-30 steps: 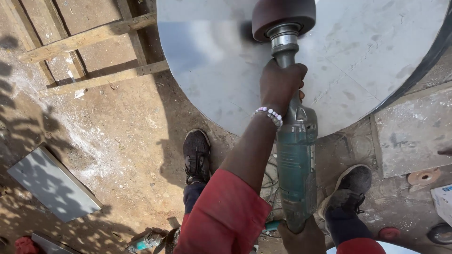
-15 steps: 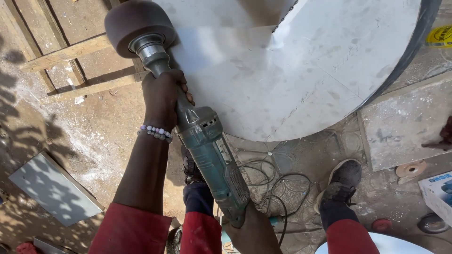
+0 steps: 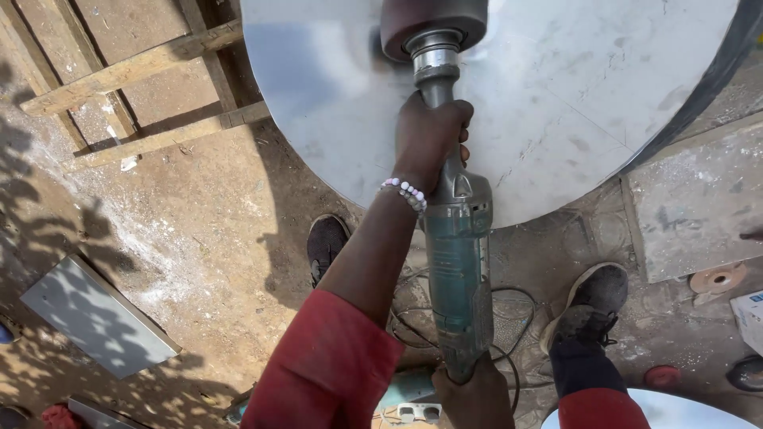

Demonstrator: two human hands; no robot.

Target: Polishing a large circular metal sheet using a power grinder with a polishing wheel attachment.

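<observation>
L hand (image 3: pixel 429 139) clamped round grinder (image 3: pixel 457 262) neck, R hand (image 3: pixel 475 397) gripping its tail end, drum (image 3: pixel 433 24) pressed on round steel sheet (image 3: pixel 572 103) w/ cable (image 3: pixel 493 318) underfoot — best keep drum flat, pressure even, both grips firm.

A single head-worn camera looks steeply down from above the person's own arms, close enough that the red sleeve (image 3: pixel 330 365) fills the lower middle. It faces forward over the feet toward the round metal sheet (image 3: pixel 556 103) at the top edge, with the dirt ground (image 3: pixel 199 238) left.
</observation>
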